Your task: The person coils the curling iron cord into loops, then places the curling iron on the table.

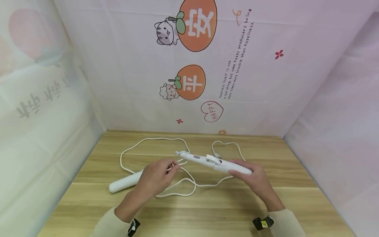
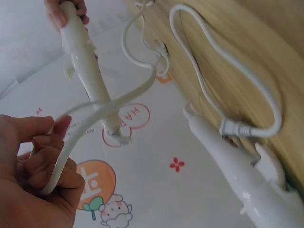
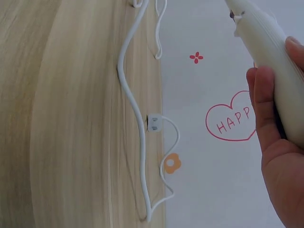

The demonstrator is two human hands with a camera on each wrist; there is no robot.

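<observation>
In the head view my right hand [image 1: 251,174] grips the barrel end of a white hair curling iron [image 1: 204,160], raised over the table with its cord end pointing left. My left hand [image 1: 158,174] pinches a white cord [image 2: 95,116] just left of that end; the left wrist view shows the fingers curled round it. Beneath the left forearm and hand lies a second white curling iron [image 1: 125,182], partly covered in the head view. The left wrist view shows its clamp lever [image 2: 270,166] and a plug [image 2: 230,127] beside it.
White cord loops [image 1: 154,139] spread across the wooden table [image 1: 207,214]. Another plug [image 3: 154,122] lies near the table's back edge. Printed cloth walls [image 1: 133,65] stand at the back and both sides.
</observation>
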